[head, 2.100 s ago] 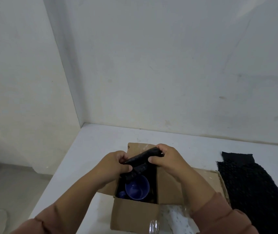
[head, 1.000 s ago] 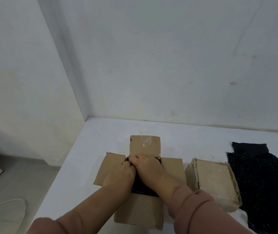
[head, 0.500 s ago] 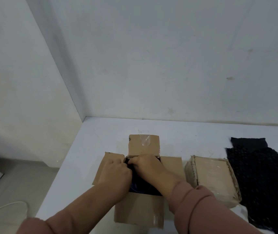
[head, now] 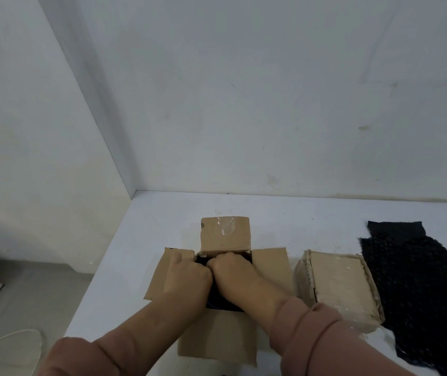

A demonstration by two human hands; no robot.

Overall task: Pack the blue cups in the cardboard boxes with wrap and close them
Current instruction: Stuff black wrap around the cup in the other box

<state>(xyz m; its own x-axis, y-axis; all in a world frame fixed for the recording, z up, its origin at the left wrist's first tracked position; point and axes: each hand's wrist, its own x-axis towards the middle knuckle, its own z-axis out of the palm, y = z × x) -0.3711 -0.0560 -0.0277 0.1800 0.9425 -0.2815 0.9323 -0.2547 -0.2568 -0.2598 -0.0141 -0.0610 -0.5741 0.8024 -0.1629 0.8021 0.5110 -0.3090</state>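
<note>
In the open cardboard box [head: 217, 340] nearest me, I see the left hand [head: 187, 278] and right hand [head: 233, 275] pressed knuckle to knuckle, fingers buried in black wrap [head: 225, 306] so I cannot tell their grip, a sliver of blue cup [head: 212, 305] beneath, a closed box [head: 336, 286] just right of it, a spare wrap sheet [head: 412, 280] beyond.

The left hand [head: 187, 275] and right hand [head: 233, 272] curl down into the open box [head: 218, 340], so their fingertips are hidden and their grip cannot be told. They cover nearly all its contents; only dark wrap [head: 226, 305] and a faint blue sliver [head: 212, 305] show. Right of that box, the black sheet [head: 412, 280] is cut off at the view's right and bottom edges.
</note>
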